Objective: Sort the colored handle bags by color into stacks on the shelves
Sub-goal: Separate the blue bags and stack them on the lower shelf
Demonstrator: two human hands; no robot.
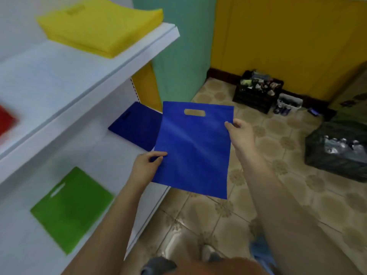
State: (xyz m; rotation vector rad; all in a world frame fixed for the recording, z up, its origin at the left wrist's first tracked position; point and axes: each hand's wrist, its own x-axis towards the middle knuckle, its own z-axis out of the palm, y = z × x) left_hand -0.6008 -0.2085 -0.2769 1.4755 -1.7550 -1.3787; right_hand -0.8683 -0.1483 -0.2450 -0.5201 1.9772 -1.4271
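Observation:
A blue handle bag (193,149) is held flat in the air in front of the white shelves (85,90). My left hand (146,166) pinches its lower left edge, and my right hand (240,132) pinches its upper right edge. Just behind it, a darker blue bag (137,126) lies on the lower shelf. A green bag (71,209) lies further left on that same shelf. A thick yellow stack (101,24) sits on the top shelf, and a red bag (7,121) shows at the left edge of the middle shelf.
The tiled floor (268,195) lies to the right of the shelves. A black crate (258,92) of small items stands against the yellow wall, with a dark bag of bottles (337,149) at the right. My feet show at the bottom.

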